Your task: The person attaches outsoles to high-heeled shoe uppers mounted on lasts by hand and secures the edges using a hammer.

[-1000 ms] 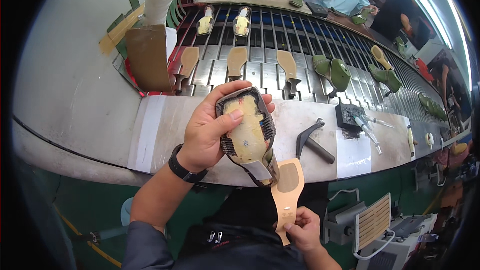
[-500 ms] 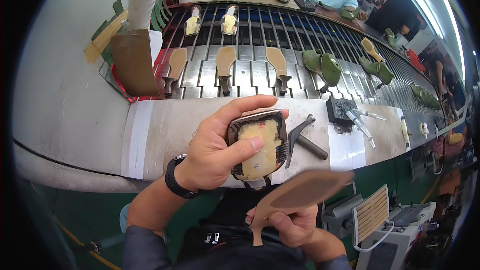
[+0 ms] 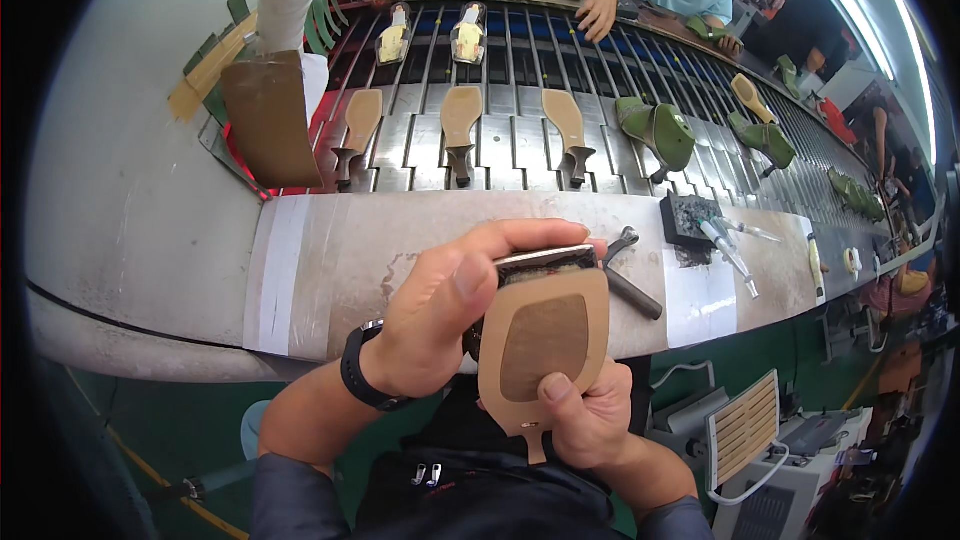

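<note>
My left hand is wrapped round a dark shoe upper on its last, its thumb raised. Only the upper's far edge and a bit of its side show; the rest lies behind the sole. With thumb on top and fingers beneath, my right hand grips a tan shoe sole by its narrow end. The sole has a darker roughened patch and lies over the upper's underside; whether the two touch, I cannot tell. Just beyond them on the bench rests a dark metal hand tool, partly hidden.
A metal slat conveyor carries tan heeled soles, green shoes and lasted uppers. A black block and syringe-like applicators lie on the bench at right. Across the conveyor, a co-worker's hand reaches over it.
My right hand has brought the sole up and left, over the upper's underside. My left thumb has lifted off that underside. A co-worker's hand has reached out over the conveyor.
</note>
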`<action>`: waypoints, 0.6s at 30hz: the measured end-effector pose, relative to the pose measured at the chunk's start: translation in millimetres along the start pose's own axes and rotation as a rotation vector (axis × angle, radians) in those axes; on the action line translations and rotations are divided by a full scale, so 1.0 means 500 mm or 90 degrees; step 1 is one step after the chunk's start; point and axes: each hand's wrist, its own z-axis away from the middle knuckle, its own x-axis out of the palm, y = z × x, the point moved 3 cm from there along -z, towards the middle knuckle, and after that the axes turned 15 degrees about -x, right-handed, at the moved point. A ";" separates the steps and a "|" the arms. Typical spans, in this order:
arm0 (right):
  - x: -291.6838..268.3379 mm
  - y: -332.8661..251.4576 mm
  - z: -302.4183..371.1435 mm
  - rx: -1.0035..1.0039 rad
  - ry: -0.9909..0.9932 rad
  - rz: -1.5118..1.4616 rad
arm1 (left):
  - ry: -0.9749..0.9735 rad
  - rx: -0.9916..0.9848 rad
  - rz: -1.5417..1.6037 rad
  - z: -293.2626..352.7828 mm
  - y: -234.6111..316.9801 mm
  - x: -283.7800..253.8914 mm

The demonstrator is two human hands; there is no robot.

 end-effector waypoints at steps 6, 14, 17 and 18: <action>0.010 -0.018 -0.018 -0.082 -0.051 0.051 | -0.007 0.045 -0.137 0.013 -0.006 0.010; 0.017 -0.028 -0.015 -0.073 -0.042 0.042 | -0.020 0.062 -0.168 0.020 -0.008 0.011; 0.015 -0.029 -0.011 -0.053 -0.053 0.038 | -0.024 0.065 -0.186 0.022 -0.006 0.011; 0.016 -0.028 -0.010 -0.052 -0.053 0.039 | -0.026 0.069 -0.191 0.023 -0.005 0.010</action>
